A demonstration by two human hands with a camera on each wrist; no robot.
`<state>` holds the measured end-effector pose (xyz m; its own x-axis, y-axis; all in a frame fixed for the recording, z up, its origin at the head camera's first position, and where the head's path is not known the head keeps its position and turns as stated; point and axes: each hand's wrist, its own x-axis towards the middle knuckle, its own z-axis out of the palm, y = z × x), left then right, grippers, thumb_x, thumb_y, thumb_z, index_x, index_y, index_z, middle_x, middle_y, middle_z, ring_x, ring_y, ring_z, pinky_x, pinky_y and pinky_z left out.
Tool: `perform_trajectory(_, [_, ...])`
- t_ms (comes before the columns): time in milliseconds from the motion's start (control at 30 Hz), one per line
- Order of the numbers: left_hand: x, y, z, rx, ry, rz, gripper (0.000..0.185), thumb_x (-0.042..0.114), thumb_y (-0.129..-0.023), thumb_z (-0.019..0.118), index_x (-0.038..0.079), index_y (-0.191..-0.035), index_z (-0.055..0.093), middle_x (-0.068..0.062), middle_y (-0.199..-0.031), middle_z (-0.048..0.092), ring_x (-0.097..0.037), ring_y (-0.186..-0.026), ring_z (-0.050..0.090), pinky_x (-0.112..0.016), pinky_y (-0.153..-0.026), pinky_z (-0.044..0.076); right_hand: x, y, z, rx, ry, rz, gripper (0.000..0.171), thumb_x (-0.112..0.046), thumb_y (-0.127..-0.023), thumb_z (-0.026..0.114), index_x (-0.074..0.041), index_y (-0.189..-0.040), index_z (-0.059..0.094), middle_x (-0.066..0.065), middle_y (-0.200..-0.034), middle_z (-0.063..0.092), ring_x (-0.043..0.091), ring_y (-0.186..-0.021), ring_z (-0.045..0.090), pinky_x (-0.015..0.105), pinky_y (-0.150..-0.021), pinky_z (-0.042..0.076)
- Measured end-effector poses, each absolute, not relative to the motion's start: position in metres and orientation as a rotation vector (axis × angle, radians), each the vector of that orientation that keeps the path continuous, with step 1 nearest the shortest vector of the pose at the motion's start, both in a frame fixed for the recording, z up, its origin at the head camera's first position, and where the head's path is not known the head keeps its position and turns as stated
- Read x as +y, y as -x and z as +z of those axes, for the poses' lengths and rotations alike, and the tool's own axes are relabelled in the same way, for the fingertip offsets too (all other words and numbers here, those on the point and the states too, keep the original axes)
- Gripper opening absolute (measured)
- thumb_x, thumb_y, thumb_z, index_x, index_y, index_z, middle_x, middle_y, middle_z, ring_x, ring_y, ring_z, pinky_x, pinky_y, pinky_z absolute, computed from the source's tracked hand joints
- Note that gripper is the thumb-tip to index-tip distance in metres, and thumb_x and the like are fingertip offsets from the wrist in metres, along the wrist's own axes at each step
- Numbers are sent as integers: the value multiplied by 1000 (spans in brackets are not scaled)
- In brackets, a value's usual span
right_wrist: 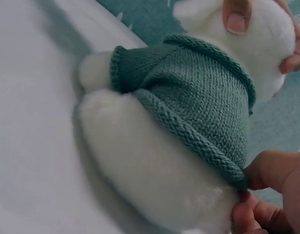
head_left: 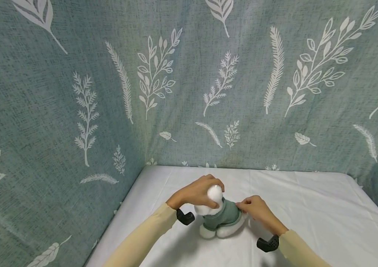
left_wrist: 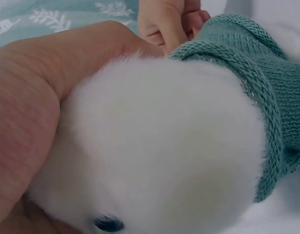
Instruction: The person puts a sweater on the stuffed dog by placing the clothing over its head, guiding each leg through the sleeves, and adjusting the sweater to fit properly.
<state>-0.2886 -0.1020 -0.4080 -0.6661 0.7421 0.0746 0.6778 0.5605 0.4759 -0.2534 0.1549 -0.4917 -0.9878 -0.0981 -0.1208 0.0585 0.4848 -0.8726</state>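
A white plush toy (right_wrist: 140,161) wears a green knitted sweater (head_left: 227,215) with rolled edges. It leans on the white-covered table, its head to the left in the head view. My left hand (head_left: 202,191) grips the toy's head, thumb and fingers spread round it; a dark eye (left_wrist: 109,224) shows low in the left wrist view. With thumb and fingertips, my right hand (head_left: 257,208) pinches the sweater's rolled lower hem at the toy's back end. The white body bulges out below that hem in the right wrist view.
A white cloth (head_left: 309,207) covers the table. Green fabric (head_left: 189,92) with white leaf prints hangs behind it and along the left and right sides. Each wrist wears a black device (head_left: 267,244).
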Motion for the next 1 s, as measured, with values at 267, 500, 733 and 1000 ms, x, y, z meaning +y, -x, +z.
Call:
perform_trajectory(267, [-101,290,-408,2640,-1217,731,43,27,-82,85,29,-121,65,0,-126,54,-16,-111,50,-33,-81,50,164,254,-499,2668,35,-1429,18,-16,-92,72,-8,-76,73,1,-83,69,19,-77,57,34,-69,44])
perform_trajectory(500, [-112,297,-415,2549,-1121,923,44,43,-89,80,31,-128,62,6,-126,56,-12,-111,56,-34,-82,54,163,246,-497,2761,132,-1433,18,-23,-90,80,-10,-83,71,1,-75,61,18,-70,53,34,-65,43])
perform_trajectory(733, [-129,312,-423,2352,-936,1285,39,47,-108,48,25,-138,59,1,-144,56,-17,-135,51,-41,-110,42,160,226,-483,2744,340,-1397,21,-28,-90,81,-13,-80,71,1,-70,64,18,-63,55,34,-61,46])
perform_trajectory(1000, [-143,326,-448,2349,-699,1421,44,43,-112,39,17,-131,68,-1,-129,65,-22,-125,58,-45,-104,46,146,213,-483,2610,556,-1395,22,-32,-93,77,-13,-83,78,0,-72,70,24,-70,65,33,-61,51])
